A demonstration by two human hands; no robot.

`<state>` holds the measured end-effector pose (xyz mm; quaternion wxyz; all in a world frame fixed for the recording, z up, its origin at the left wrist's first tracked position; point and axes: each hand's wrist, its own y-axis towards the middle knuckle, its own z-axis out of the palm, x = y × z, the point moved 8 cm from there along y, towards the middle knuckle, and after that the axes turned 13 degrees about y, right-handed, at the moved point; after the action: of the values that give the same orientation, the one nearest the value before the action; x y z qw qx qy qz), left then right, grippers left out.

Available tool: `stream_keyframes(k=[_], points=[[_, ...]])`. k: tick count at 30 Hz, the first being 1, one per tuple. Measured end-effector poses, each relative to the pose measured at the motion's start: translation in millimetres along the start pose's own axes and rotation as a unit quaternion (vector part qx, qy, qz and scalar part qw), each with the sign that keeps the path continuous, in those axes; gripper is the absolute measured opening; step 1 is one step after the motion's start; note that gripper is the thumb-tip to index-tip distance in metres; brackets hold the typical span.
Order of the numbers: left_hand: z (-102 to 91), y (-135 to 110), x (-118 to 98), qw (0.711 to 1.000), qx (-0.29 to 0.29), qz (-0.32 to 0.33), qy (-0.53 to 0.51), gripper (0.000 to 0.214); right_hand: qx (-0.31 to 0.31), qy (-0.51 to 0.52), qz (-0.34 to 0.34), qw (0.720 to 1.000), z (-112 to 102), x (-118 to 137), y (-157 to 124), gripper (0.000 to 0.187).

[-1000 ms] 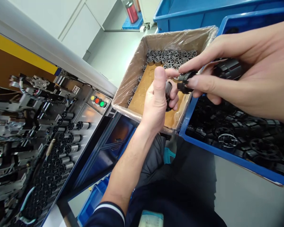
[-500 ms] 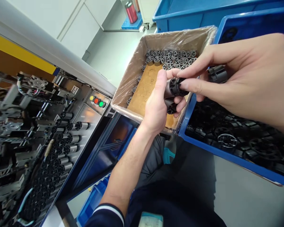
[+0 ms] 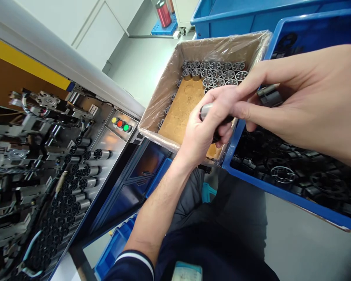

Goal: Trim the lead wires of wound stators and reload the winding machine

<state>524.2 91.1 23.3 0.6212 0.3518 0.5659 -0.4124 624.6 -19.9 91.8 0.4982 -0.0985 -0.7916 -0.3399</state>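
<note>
While the left hand clamps a metal cylinder, the right hand closes over it from the right, so the hands are together above a cardboard box lined with clear plastic. A short black sleeve sits tucked in the right fingers, and a dark piece shows below the left fingers, too covered to identify. Work like this probably goes best with the cylinder held steady and straight, pressure kept even, no tilting. Upright cylinders stand in rows at the box's far end, beside a tan card layer. To the right, a blue crate holds loose black rings. To the left stands a machine with three indicator lights and rows of cylinders. A grey floor runs below, with a red bottle on a blue mat far off.
</note>
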Motion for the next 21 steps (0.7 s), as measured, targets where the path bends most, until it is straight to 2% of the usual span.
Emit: stream_keyframes(k=[4, 6, 8, 11, 13, 16, 18, 21], points=[[1.4, -5.2, -1.5, 0.998, 0.003, 0.025, 0.050, 0.042, 0.045, 0.051, 0.024, 0.997, -8.7, -22.5, 12.6, 0.012], [-0.3, -8.3, -4.4, 0.997, -0.021, 0.055, 0.056, 0.034, 0.024, 0.120, 0.073, 0.990, -22.1, -43.4, 20.9, 0.034], [-0.8, -11.0, -7.4, 0.994, -0.036, 0.079, 0.063, 0.025, -0.022, 0.198, 0.120, 0.973, -35.0, -63.9, 27.0, 0.045], [-2.4, -15.2, -15.9, 0.986, -0.061, 0.125, 0.091, 0.034, -0.053, 0.228, 0.145, 0.961, -41.4, -82.8, 31.0, 0.047], [-2.2, -18.2, -20.3, 0.981, -0.070, 0.147, 0.105, 0.035, -0.044, 0.222, 0.148, 0.963, -38.6, -89.8, 31.3, 0.044], [-1.0, -19.6, -16.1, 0.984, -0.065, 0.124, 0.109, 0.029, -0.032, 0.207, 0.162, 0.964, -34.9, -94.9, 29.4, 0.037], [-1.8, -17.8, -10.0, 0.989, -0.058, 0.099, 0.094, 0.031, -0.029, 0.205, 0.157, 0.966, -34.5, -88.5, 27.7, 0.036], [-9.4, -9.6, -1.6, 0.995, -0.061, 0.074, 0.021, 0.027, -0.016, 0.141, 0.070, 0.987, -32.4, -56.1, 23.9, 0.036]])
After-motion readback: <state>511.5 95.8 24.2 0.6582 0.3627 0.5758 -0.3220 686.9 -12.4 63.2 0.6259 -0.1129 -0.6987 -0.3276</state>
